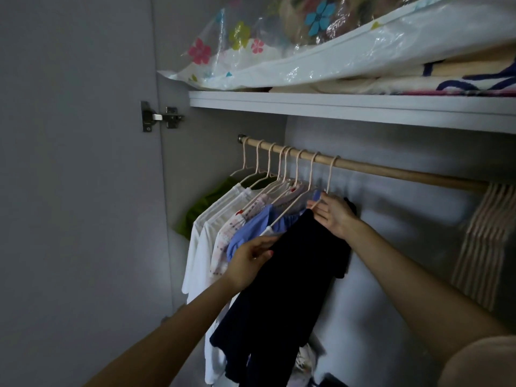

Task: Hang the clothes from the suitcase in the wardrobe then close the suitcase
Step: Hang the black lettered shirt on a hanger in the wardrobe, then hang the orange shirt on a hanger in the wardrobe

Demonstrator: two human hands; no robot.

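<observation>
Overhead, white shelf (335, 106), wooden rail (391, 170)

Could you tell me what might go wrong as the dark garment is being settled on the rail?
1. The dark garment looks bunched toward one end of its hanger; it may slide off when the left hand and right hand let go.
2. The hangers sit crowded on the wooden rail, so nudging the blue top could tangle or dislodge it.
</observation>
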